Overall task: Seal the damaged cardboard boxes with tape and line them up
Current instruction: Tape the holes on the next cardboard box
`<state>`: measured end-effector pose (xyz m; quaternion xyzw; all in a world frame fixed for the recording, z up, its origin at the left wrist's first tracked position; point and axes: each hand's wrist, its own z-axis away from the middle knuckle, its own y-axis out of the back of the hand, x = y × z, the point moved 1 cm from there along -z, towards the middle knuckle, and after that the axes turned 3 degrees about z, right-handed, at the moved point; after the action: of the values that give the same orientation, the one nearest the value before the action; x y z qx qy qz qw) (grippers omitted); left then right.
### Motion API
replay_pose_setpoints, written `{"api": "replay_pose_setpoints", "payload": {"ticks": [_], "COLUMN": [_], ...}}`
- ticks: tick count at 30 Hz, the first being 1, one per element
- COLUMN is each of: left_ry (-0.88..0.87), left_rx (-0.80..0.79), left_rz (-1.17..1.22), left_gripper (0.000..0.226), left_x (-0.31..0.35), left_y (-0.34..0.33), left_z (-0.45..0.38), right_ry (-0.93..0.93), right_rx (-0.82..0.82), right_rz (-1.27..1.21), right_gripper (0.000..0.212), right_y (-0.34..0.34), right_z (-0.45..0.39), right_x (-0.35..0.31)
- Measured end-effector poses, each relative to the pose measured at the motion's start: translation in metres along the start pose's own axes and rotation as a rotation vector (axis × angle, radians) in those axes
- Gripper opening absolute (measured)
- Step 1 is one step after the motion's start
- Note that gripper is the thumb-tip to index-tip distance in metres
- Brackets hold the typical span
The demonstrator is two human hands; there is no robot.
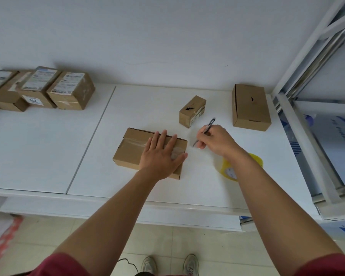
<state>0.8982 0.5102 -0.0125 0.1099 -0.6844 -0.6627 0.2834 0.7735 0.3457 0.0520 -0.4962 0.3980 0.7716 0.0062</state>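
A flat cardboard box (131, 150) lies on the white table (48, 152), with clear tape across its top. My left hand (161, 154) presses flat on the right part of that box, fingers straight. My right hand (215, 140) grips a slim metal cutter (209, 126) just right of the box, its tip close to the table. A yellow tape roll (227, 172) lies under my right forearm, partly hidden. A small box with a torn hole (191, 111) and a larger box with a small tear (250, 107) stand behind.
Several labelled boxes (48, 90) stand together at the table's far left. A white metal shelf frame (307, 136) rises at the right, holding a blue-and-white carton (339, 148). A white wall runs along the back of the table.
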Motion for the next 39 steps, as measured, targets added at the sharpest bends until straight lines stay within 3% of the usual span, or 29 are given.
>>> {"api": "replay_pose_setpoints", "payload": {"ticks": [5,8,11,14,19,23,29,35,39], "left_ry": [0.0,0.005,0.014,0.024,0.033,0.077,0.313,0.311,0.308], "left_rx": [-0.003,-0.002,-0.017,-0.016,-0.018,-0.037,-0.013,0.001,0.034], "left_rz": [0.002,0.009,0.006,0.003,-0.002,0.005,-0.012,-0.009,0.009], "left_gripper": [0.088,0.088,0.088,0.088,0.085,0.086,0.087,0.088,0.088], "left_x": [0.0,0.0,0.0,0.001,0.0,-0.001,-0.071,-0.1,-0.101], "left_y": [0.0,0.001,0.001,0.001,0.001,0.001,0.023,0.029,0.027], "left_z": [0.0,0.0,-0.001,-0.001,-0.001,0.0,0.004,0.013,0.014], "right_ry": [-0.024,0.006,0.045,0.047,0.08,0.131,0.118,0.165,0.206], "right_rx": [0.103,0.057,-0.093,-0.196,-0.28,-0.275,-0.293,-0.339,-0.287], "right_rz": [-0.152,0.024,0.293,0.412,0.422,0.472,0.574,0.571,0.523], "right_gripper": [0.015,0.021,0.005,0.02,0.031,0.023,0.022,0.024,0.022], "right_y": [0.002,-0.004,-0.012,-0.013,-0.014,-0.023,-0.034,-0.053,-0.054], "right_z": [-0.001,0.003,0.008,0.01,0.009,0.007,0.01,0.009,0.011], "right_x": [0.001,-0.001,-0.001,-0.001,-0.001,-0.003,0.003,-0.007,-0.011]}}
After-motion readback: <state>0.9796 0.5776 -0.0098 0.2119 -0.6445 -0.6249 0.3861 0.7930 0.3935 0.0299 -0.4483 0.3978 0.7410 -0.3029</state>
